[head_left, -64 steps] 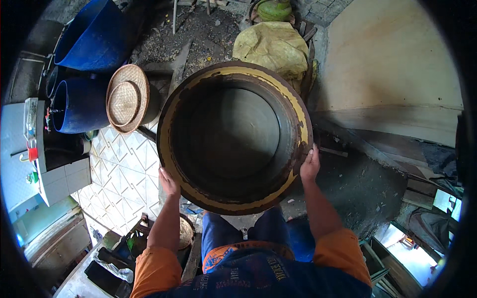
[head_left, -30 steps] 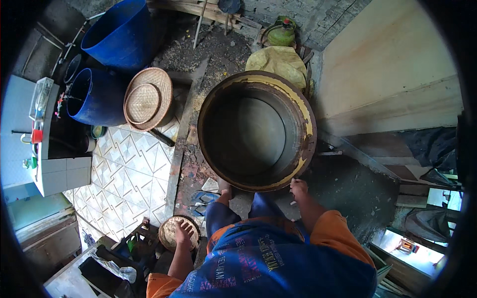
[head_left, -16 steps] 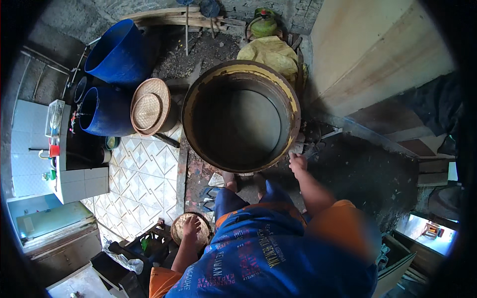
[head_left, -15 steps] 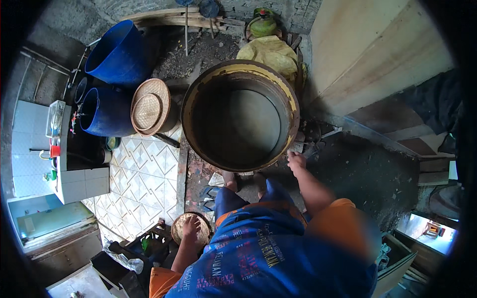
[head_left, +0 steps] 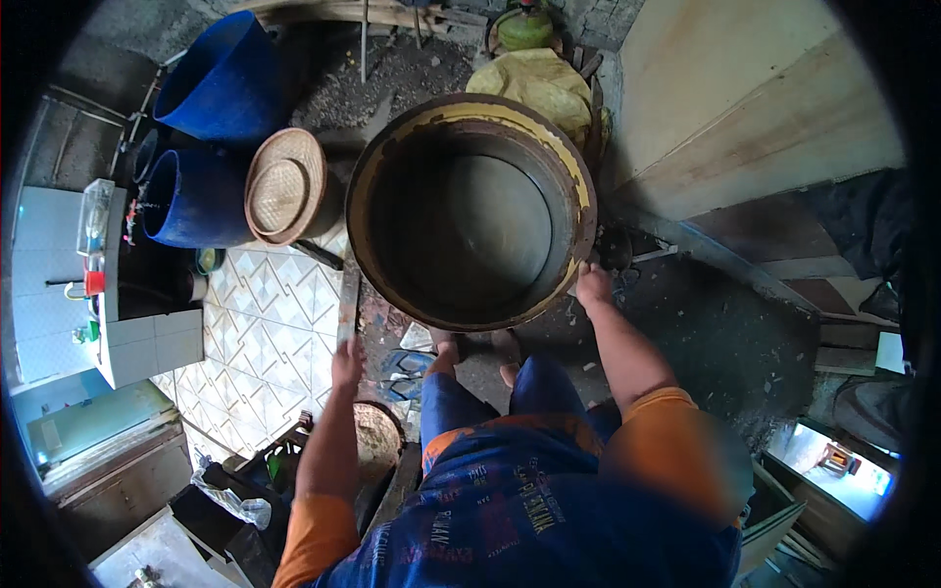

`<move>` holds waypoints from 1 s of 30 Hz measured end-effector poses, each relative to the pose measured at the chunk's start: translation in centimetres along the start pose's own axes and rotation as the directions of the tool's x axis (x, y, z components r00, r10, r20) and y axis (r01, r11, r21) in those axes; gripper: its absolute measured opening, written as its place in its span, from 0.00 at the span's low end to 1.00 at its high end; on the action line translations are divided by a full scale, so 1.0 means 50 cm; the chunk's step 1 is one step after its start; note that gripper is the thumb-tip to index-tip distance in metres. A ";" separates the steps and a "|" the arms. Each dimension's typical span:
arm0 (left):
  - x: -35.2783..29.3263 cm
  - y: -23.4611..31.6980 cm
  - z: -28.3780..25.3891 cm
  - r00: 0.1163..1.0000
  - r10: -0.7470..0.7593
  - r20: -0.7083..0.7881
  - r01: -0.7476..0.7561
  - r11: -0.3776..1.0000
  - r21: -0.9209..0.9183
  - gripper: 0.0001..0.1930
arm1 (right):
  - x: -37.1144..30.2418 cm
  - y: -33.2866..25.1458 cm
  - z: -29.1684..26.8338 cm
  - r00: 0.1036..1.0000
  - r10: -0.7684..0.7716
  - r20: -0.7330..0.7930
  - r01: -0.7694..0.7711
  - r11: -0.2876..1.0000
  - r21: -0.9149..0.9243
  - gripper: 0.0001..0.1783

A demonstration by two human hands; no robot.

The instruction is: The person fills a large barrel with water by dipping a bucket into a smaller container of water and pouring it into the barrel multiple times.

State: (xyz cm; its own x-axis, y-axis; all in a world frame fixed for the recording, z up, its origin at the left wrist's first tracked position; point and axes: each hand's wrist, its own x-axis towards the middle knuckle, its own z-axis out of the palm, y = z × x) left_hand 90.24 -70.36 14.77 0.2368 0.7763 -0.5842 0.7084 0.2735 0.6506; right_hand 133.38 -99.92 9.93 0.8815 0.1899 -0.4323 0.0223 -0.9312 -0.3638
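A large round metal drum [head_left: 377,304], wide-mouthed with a rusty rim and flaking yellow paint inside, stands in front of my feet. Its inside shows a pale, dull round bottom. At the drum's lower right rim, my right hand [head_left: 592,284] has its fingers closed on the edge. My left hand [head_left: 348,363] is in the air left of the drum, apart from it, above the edge of the tiled floor. Its fingers are smeared and seen edge-on, so their pose is unclear. Below it lies a round woven tray [head_left: 377,438], partly hidden by my left forearm.
Two blue barrels [head_left: 221,83] stand at the far left, beside stacked woven trays [head_left: 284,186]. A yellow sack [head_left: 534,88] and a green gas cylinder [head_left: 524,29] are behind the drum. Sandals [head_left: 404,365] lie near my feet. A wooden panel [head_left: 725,108] rises at the right.
My right hand has moved up to the drum's rim and closed on it. My left hand has risen from above the woven tray toward the drum. The view has shifted slightly.
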 end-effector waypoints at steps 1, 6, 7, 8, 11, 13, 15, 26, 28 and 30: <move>0.030 0.051 0.018 1.000 -0.002 -0.002 0.002 1.000 0.017 0.25 | 0.007 -0.016 -0.014 0.999 0.055 -0.002 -0.055 0.998 0.022 0.22; 0.184 0.184 0.097 0.990 0.135 0.051 -0.143 0.860 0.490 0.27 | 0.048 -0.009 -0.028 1.000 0.014 0.007 -0.013 0.994 -0.104 0.22; 0.202 0.161 0.096 0.992 0.122 0.043 -0.128 0.861 0.493 0.27 | 0.033 -0.029 -0.020 0.997 0.029 -0.066 -0.032 0.998 -0.045 0.20; 0.218 0.136 0.103 0.972 0.225 0.063 -0.221 0.802 0.555 0.26 | 0.020 -0.042 -0.019 0.989 0.051 -0.142 -0.049 0.999 0.014 0.18; 0.237 0.110 0.126 0.974 0.226 0.026 -0.205 0.823 0.529 0.24 | 0.011 -0.055 -0.018 0.987 0.099 -0.128 -0.100 0.995 0.000 0.18; 0.232 0.122 0.128 0.998 0.065 0.016 -0.066 0.926 0.372 0.21 | 0.023 -0.041 -0.006 0.982 0.107 -0.156 -0.109 0.994 -0.001 0.17; 0.246 0.096 0.123 0.986 0.160 0.036 -0.158 0.864 0.478 0.20 | 0.034 -0.028 0.002 0.978 0.109 -0.178 -0.110 0.994 0.002 0.17; 0.259 0.082 0.121 0.992 0.115 0.059 -0.129 0.911 0.391 0.22 | 0.032 -0.024 0.000 0.982 0.011 -0.186 -0.012 1.000 -0.001 0.19; 0.260 0.078 0.124 0.995 0.075 0.062 -0.094 0.901 0.424 0.24 | 0.034 0.004 0.015 0.977 -0.014 -0.214 0.013 1.000 -0.008 0.19; 0.256 0.085 0.119 0.997 0.067 0.046 -0.080 0.896 0.437 0.25 | 0.047 0.020 0.011 0.966 -0.065 -0.249 0.064 0.998 -0.011 0.20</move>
State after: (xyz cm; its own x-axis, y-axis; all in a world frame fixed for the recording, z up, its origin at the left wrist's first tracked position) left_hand 100.25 -62.65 7.20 0.3142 0.7656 -0.5613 0.9061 -0.0655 0.4179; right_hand 135.20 -100.24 8.09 0.9679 0.1664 -0.1886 0.0838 -0.9204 -0.3819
